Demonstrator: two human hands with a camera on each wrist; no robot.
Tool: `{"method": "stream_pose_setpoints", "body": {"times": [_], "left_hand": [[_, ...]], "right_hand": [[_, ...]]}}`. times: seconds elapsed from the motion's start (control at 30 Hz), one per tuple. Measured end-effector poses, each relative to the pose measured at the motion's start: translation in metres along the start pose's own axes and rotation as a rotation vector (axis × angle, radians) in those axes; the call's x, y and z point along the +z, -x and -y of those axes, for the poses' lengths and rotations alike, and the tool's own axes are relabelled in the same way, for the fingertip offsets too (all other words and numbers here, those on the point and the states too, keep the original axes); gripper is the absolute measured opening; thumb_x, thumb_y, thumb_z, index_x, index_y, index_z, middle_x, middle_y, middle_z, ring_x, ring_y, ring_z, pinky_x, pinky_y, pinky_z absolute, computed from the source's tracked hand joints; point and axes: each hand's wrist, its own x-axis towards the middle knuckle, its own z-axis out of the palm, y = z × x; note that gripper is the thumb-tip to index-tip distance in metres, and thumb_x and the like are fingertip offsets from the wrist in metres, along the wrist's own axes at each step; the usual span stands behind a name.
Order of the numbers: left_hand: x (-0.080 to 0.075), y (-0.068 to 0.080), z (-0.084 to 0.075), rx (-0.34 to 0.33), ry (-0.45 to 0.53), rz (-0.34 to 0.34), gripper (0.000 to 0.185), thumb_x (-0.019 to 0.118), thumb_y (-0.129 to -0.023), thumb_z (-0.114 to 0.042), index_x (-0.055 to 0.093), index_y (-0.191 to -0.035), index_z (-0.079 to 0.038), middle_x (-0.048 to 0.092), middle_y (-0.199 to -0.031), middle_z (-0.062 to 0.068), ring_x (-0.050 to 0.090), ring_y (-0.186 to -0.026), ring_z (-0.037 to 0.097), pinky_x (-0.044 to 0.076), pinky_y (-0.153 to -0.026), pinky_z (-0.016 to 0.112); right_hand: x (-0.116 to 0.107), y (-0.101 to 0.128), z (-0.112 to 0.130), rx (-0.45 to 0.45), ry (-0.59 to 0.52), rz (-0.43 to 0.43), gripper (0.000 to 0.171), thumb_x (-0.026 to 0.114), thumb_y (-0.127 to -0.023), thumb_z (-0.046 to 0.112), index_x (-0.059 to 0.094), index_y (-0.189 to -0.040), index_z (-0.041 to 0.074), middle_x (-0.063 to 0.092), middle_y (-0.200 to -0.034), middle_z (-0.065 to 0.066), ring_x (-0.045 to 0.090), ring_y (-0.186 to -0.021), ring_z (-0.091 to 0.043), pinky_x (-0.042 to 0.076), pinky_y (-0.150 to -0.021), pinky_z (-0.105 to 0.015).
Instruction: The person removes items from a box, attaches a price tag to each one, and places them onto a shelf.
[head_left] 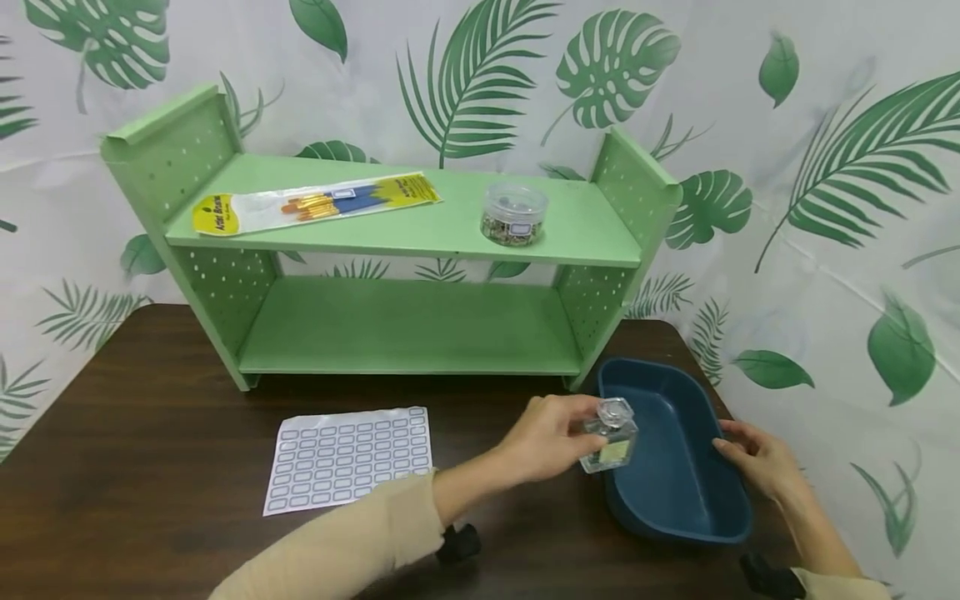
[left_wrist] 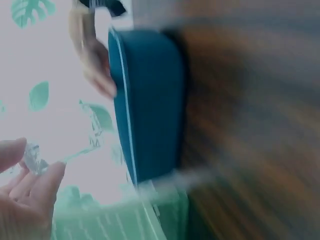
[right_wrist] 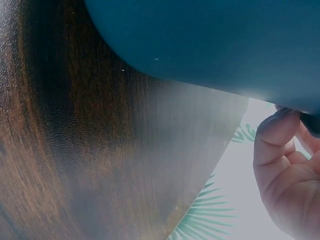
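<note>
A clear square glass perfume bottle (head_left: 611,446) with a faceted stopper (head_left: 615,412) is pinched between the fingers and thumb of my left hand (head_left: 551,437). It overlaps the left rim of a dark blue plastic bin (head_left: 675,450) in the head view. My right hand (head_left: 761,467) grips the bin's right rim, the thumb outside the wall in the right wrist view. In the left wrist view, which is blurred, the bottle's clear glass (left_wrist: 34,157) shows between my fingers, beside the bin (left_wrist: 155,100).
A green two-tier shelf (head_left: 412,325) stands at the back of the dark wooden table (head_left: 150,433). Its upper tier bears a packet of paintbrushes (head_left: 322,204) and a clear jar (head_left: 515,214) of small pieces. A sheet of blank labels (head_left: 348,458) lies in front.
</note>
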Motion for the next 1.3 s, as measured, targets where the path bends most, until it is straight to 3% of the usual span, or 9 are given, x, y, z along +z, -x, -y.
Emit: {"method": "stream_pose_setpoints", "body": {"times": [0.13, 0.27, 0.5, 0.6, 0.73, 0.9, 1.03, 1.13, 1.3], "left_hand": [[-0.039, 0.019, 0.026, -0.009, -0.033, -0.03, 0.035, 0.067, -0.09, -0.004, 0.064, -0.124, 0.001, 0.07, -0.119, 0.018, 0.067, -0.112, 0.028, 0.058, -0.083, 0.027], [-0.061, 0.036, 0.052, -0.033, -0.125, -0.055, 0.035, 0.067, -0.089, -0.005, 0.064, -0.124, 0.002, 0.07, -0.118, 0.02, 0.068, -0.109, 0.032, 0.057, -0.088, 0.039], [-0.072, 0.051, 0.08, -0.046, -0.194, -0.043, 0.036, 0.068, -0.089, -0.004, 0.063, -0.123, 0.004, 0.073, -0.106, 0.021, 0.072, -0.085, 0.023, 0.057, -0.074, 0.026], [-0.073, 0.054, 0.086, -0.04, -0.206, -0.038, 0.036, 0.068, -0.088, -0.004, 0.062, -0.123, 0.005, 0.074, -0.089, 0.02, 0.059, -0.062, 0.009, 0.049, -0.063, 0.018], [-0.074, 0.057, 0.091, -0.032, -0.208, -0.037, 0.037, 0.068, -0.088, -0.004, 0.062, -0.124, 0.006, 0.074, -0.086, 0.019, 0.046, -0.054, 0.002, 0.043, -0.059, 0.016], [-0.074, 0.062, 0.096, -0.033, -0.193, -0.043, 0.037, 0.067, -0.088, -0.003, 0.062, -0.123, 0.006, 0.075, -0.1, 0.019, 0.058, -0.061, 0.006, 0.048, -0.064, 0.016], [-0.074, 0.064, 0.098, -0.044, -0.163, -0.045, 0.037, 0.066, -0.088, -0.001, 0.061, -0.124, 0.007, 0.073, -0.108, 0.021, 0.072, -0.08, 0.021, 0.056, -0.073, 0.02], [-0.075, 0.065, 0.099, -0.048, -0.127, -0.032, 0.037, 0.065, -0.088, 0.001, 0.059, -0.124, 0.009, 0.07, -0.114, 0.023, 0.072, -0.099, 0.032, 0.058, -0.085, 0.029], [-0.075, 0.065, 0.102, -0.059, -0.101, -0.012, 0.038, 0.064, -0.089, 0.0, 0.058, -0.126, 0.008, 0.066, -0.12, 0.025, 0.068, -0.109, 0.036, 0.055, -0.092, 0.037]], "right_hand": [[0.001, -0.002, 0.001, 0.005, 0.001, 0.008, 0.05, 0.055, -0.1, 0.021, 0.044, -0.132, -0.016, 0.062, -0.074, 0.0, 0.05, -0.064, 0.001, 0.044, -0.059, -0.02], [0.0, -0.003, -0.001, 0.013, 0.036, 0.019, 0.052, 0.053, -0.101, 0.026, 0.043, -0.133, -0.014, 0.063, -0.077, -0.002, 0.049, -0.065, 0.0, 0.043, -0.06, -0.02], [-0.004, -0.002, -0.004, 0.029, 0.046, 0.015, 0.054, 0.052, -0.101, 0.027, 0.043, -0.134, -0.014, 0.058, -0.074, 0.001, 0.047, -0.064, 0.0, 0.041, -0.058, -0.021], [-0.004, -0.003, -0.003, 0.037, 0.05, 0.02, 0.055, 0.052, -0.101, 0.029, 0.042, -0.135, -0.014, 0.059, -0.075, 0.001, 0.047, -0.065, 0.0, 0.041, -0.059, -0.021], [-0.002, -0.003, -0.002, 0.039, 0.048, 0.028, 0.056, 0.052, -0.101, 0.029, 0.041, -0.135, -0.015, 0.06, -0.076, 0.0, 0.048, -0.065, 0.001, 0.042, -0.059, -0.021], [-0.001, -0.003, -0.001, 0.034, 0.059, 0.02, 0.055, 0.052, -0.101, 0.028, 0.042, -0.134, -0.014, 0.06, -0.076, 0.0, 0.048, -0.064, 0.001, 0.042, -0.059, -0.021], [-0.002, -0.004, -0.001, 0.04, 0.055, 0.025, 0.055, 0.052, -0.102, 0.029, 0.042, -0.135, -0.014, 0.06, -0.076, 0.0, 0.048, -0.064, 0.0, 0.042, -0.059, -0.021], [-0.002, -0.004, 0.0, 0.044, 0.045, 0.031, 0.056, 0.051, -0.102, 0.028, 0.04, -0.135, -0.015, 0.061, -0.077, -0.001, 0.049, -0.065, 0.001, 0.043, -0.059, -0.021], [-0.001, -0.004, 0.0, 0.048, 0.039, 0.029, 0.056, 0.052, -0.101, 0.028, 0.04, -0.135, -0.016, 0.062, -0.077, -0.001, 0.049, -0.065, 0.001, 0.043, -0.059, -0.02]]}}
